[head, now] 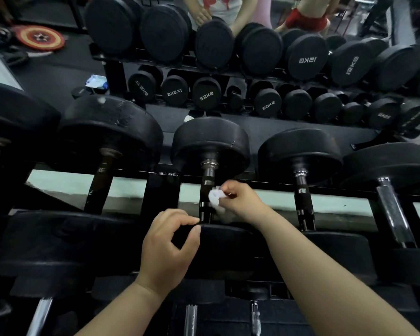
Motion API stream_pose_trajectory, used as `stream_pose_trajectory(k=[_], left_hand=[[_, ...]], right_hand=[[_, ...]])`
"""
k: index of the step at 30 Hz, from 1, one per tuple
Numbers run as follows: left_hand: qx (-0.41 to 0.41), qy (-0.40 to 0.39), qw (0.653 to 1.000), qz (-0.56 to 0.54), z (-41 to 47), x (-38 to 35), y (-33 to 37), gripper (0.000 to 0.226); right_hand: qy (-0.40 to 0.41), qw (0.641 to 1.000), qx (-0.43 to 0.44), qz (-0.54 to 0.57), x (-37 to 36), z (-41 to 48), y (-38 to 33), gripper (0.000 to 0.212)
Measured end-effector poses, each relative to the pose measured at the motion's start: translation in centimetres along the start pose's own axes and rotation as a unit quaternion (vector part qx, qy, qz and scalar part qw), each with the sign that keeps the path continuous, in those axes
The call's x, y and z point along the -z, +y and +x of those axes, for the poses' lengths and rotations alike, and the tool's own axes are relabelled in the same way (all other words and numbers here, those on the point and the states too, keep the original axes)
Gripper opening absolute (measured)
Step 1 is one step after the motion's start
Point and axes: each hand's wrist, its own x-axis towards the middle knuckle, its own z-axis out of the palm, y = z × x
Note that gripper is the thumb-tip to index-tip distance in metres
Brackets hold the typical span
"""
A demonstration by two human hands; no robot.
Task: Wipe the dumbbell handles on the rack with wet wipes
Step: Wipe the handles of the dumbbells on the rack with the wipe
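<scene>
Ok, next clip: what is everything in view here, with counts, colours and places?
dumbbells: five, black heads, dark or chrome handles, rack's top tier
lower handles: three, chrome, tier below, bottom edge
rack: one, black, across the frame
wet wipe: one, white, bunched against the middle handle
mirror: one, behind the rack, reflecting black dumbbells, a red ringed plate and people
left hand: one, curled fingertips on the middle dumbbell's near head; grip unclear
right hand: one, pinches the wipe at the handle
</scene>
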Motion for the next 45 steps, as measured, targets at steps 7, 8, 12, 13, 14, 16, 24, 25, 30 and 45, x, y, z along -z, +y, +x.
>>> stream_pose_trajectory(k=[7, 8, 12, 13, 14, 16, 24, 25, 30, 45], left_hand=[[-0.002, -0.003, 1.0, -0.003, -0.1, 0.0, 0.0, 0.007], [0.0, -0.004, 1.0, -0.005, -0.1, 0.0, 0.0, 0.006], [0.001, -0.004, 1.0, -0.009, 0.0, 0.0, -0.1, 0.006], [0.001, -0.005, 1.0, -0.01, 0.0, 0.0, -0.1, 0.006], [0.002, -0.006, 1.0, -0.01, 0.0, 0.0, -0.1, 0.006], [0.001, -0.005, 1.0, -0.008, -0.1, -0.1, -0.1, 0.006], [0.005, -0.018, 1.0, -0.005, 0.0, 0.1, 0.2, 0.005], [0.006, -0.018, 1.0, -0.003, 0.1, 0.1, 0.2, 0.005], [0.022, -0.043, 0.999, 0.009, 0.2, 0.3, 0.8, 0.009], [0.152, -0.162, 0.967, 0.127, 7.8, 2.4, 1.6, 0.031]], right_hand=[[0.127, 0.988, -0.04, 0.076, -0.6, 1.1, -1.4, 0.032], [0.136, 0.985, -0.045, 0.095, -0.8, 1.2, -1.5, 0.031], [-0.001, 0.999, -0.025, 0.021, -0.2, -0.6, -0.3, 0.031], [-0.039, 0.999, -0.024, -0.002, -0.2, -1.2, 0.0, 0.032], [-0.063, 0.997, -0.023, -0.027, -0.2, -1.6, 0.2, 0.031], [-0.056, 0.997, -0.015, -0.048, -0.1, -1.5, 0.1, 0.024], [0.069, 0.996, -0.029, 0.039, -0.2, 0.2, -1.7, 0.024], [0.038, 0.999, -0.025, 0.024, 0.0, -0.4, -1.6, 0.028], [-0.002, 0.997, -0.013, 0.071, 0.4, -2.8, -2.0, 0.031], [0.043, 0.986, 0.001, 0.159, -0.2, -4.2, -3.2, 0.016]])
